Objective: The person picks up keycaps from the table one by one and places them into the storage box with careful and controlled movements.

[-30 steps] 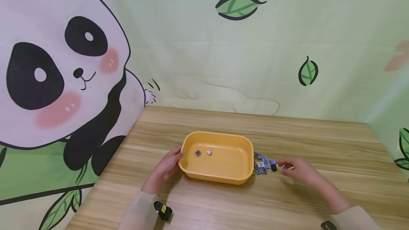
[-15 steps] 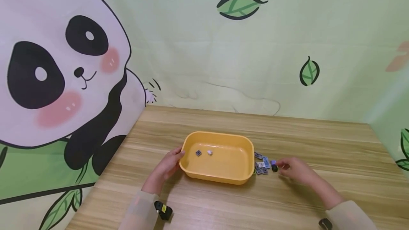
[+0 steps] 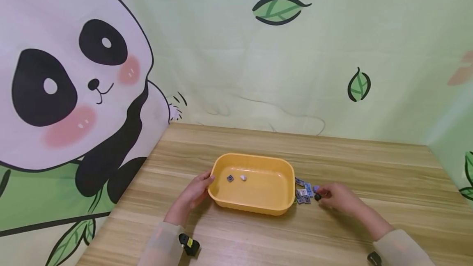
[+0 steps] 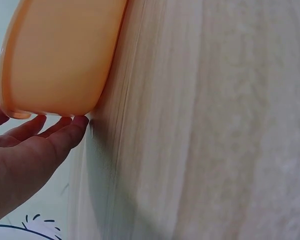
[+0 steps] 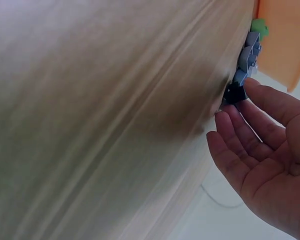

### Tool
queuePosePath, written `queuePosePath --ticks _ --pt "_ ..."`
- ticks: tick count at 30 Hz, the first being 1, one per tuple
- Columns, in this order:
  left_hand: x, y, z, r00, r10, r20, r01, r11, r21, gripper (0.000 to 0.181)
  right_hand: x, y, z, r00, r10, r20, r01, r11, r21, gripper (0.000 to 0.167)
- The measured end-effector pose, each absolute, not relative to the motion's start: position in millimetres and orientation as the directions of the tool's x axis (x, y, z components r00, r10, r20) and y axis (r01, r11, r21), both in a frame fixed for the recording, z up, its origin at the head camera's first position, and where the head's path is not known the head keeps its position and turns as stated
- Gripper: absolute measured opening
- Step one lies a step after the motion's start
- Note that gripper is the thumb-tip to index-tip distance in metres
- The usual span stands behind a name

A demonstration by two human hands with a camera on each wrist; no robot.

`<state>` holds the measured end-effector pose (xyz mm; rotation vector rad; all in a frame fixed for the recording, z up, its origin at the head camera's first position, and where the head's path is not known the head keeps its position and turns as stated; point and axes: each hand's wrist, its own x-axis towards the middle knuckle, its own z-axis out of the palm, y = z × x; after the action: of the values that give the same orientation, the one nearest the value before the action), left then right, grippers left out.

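A yellow plastic basin (image 3: pixel 251 207) stands on the table. My left hand (image 3: pixel 195 190) holds its left end, thumb at the rim and fingers against the outer wall, as the left wrist view shows. Inside lie a dark grey square piece (image 3: pixel 230 178) and a small white piece (image 3: pixel 243 177). To the right of the basin, my right hand (image 3: pixel 341 198) pinches a small black block (image 5: pixel 235 93) between thumb and fingertips. A purple piece (image 3: pixel 315 188) sits right beside it, partly behind the fingers.
Several small grey and blue pieces (image 3: pixel 308 189) lie against the basin's right side, one with a printed white face (image 3: pixel 303 192). A green piece (image 5: pixel 259 28) shows there too. A black device (image 3: pixel 190 245) is by the left sleeve. A panda-print cloth (image 3: pixel 221 52) hangs behind the table.
My right hand has moved slightly left, and its fingers have closed in on the black block. The left hand keeps its hold on the basin, which stays in place.
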<state>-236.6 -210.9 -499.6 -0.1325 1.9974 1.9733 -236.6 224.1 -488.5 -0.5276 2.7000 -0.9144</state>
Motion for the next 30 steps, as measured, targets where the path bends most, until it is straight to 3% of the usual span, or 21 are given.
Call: queuePosePath --ticks 30 --pt "-236.5 -210.9 -501.6 -0.944 0.161 -0.288 -0.288 0.029 0.957 0.055 -239.7 219.4 -489.9 -0.891 -0.450 -0.057 -0.350 0.764 -0.542 0.023"
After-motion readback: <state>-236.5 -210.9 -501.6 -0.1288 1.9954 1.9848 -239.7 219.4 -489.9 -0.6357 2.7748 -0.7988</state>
